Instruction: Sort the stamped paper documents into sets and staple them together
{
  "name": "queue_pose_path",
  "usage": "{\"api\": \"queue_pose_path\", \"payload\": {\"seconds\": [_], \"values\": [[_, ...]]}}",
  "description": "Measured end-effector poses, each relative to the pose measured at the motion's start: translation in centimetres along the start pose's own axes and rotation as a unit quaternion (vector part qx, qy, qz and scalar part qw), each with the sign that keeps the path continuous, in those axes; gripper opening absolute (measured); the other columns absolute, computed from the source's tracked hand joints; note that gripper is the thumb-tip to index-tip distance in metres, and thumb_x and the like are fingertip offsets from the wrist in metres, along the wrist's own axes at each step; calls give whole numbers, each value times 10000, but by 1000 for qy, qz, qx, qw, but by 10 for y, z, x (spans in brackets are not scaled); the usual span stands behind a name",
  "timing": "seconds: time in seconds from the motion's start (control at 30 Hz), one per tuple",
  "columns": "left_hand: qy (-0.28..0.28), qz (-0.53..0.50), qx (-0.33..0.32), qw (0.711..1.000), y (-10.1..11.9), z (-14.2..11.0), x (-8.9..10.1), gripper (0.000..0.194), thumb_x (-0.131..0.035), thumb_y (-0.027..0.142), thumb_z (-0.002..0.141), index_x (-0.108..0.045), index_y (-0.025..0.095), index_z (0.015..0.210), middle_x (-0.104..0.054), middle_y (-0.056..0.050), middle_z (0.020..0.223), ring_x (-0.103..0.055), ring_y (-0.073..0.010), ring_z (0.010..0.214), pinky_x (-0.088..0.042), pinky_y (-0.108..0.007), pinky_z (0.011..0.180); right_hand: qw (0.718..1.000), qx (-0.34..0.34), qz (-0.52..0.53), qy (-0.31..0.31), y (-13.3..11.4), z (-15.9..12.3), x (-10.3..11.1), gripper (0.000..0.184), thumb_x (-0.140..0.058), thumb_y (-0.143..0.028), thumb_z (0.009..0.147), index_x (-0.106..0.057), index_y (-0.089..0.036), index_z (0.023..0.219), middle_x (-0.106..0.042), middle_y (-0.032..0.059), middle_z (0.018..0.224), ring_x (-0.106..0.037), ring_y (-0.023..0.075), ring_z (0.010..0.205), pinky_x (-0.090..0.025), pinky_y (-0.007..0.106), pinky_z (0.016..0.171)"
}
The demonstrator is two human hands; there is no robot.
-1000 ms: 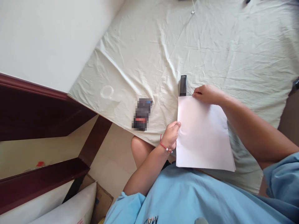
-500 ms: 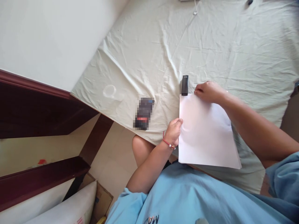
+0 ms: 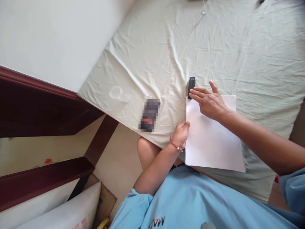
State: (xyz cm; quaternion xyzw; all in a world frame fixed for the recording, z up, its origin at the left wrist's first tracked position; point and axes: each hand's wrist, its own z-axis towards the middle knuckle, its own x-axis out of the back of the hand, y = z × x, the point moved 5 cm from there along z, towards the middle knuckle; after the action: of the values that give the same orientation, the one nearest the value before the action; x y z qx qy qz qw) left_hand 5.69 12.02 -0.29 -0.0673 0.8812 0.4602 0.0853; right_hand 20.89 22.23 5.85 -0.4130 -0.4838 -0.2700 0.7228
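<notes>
Wrinkled pale green cloth point(image 3: 226, 38) covers the desk point(image 3: 143, 60), whose near edge adjoins the person's light blue shirt point(image 3: 190, 197). Just beyond the shirt lies a thin stack of white paper point(image 3: 212, 143), its upper face blank and smooth, its edges slightly uneven at the lower right, its near left corner reaching past the desk's edge. The left hand point(image 3: 180, 134), below which hangs a red bracelet point(image 3: 176, 147) with pale beads, grips the stack's left edge, thumb on top. To the left lies a dark object point(image 3: 149, 115), pixelated, with a red band. The right hand point(image 3: 211, 103) is spread over the stack's top, thumb held apart, fingertips resting on a slim black stapler point(image 3: 192, 83). Small pale lettering marks its far end; it meets the upper left corner of the paper. Off left lies a clear plastic container point(image 3: 116, 92); farthest away, a thin white cord point(image 3: 203, 13).
</notes>
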Motion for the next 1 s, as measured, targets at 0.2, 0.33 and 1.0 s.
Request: {"api": "queue_pose_path", "payload": {"seconds": [0.2, 0.33, 1.0], "values": [[-15, 64, -44, 997, -1, -7, 8, 368, -719, 504, 971, -629, 179, 821, -671, -39, 777, -682, -231, 901, -554, -321, 874, 994, -69, 55, 71, 14, -23, 15, 484, -478, -304, 1058, -599, -209, 1518, -510, 131, 1651, -474, 333, 1542, -308, 659, 1295], [-22, 106, -89, 990, 1, -27, 29, 449, -671, 615, 992, -642, 183, 873, -664, -33, 827, -644, -210, 888, -538, -305, 867, 949, -168, 94, 249, 37, -81, 37, 479, -578, -415, 1030, -623, -171, 1441, -597, 218, 1499, -605, 356, 1383, -563, 536, 1102], [27, 92, -163, 982, 2, -62, 66, 529, -580, 694, 1033, -707, 184, 1088, -763, -74, 1079, -691, -230, 1026, -532, -314, 937, 730, -388, 557, 72, 16, -105, -13, 410, -863, -532, 777, -720, -235, 1021, -742, 30, 879, -680, 181, 718, -556, 291, 605]]}}
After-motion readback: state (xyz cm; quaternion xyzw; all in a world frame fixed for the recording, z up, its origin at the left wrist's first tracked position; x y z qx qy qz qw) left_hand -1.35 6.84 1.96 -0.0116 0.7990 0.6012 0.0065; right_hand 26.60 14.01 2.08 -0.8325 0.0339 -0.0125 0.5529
